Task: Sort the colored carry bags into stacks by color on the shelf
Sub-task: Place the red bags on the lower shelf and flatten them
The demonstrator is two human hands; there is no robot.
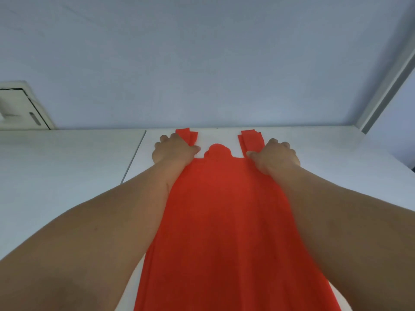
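A red carry bag (224,221) lies flat and lengthwise on the white shelf top (325,149), its two handle loops pointing toward the far wall. My left hand (174,151) grips the bag at the base of the left handle, thumb pinching the fabric. At the base of the right handle, my right hand (276,157) grips the bag the same way. Both forearms run along the bag's sides and cover its edges. More red layers show at the handle tips, so the bag may lie on other red bags; I cannot tell how many.
A seam (134,153) splits the white top into a left and a right panel. A pale wall rises behind. A white cabinet or box (20,106) stands at the far left, and a grey frame post (386,86) slants up at the right.
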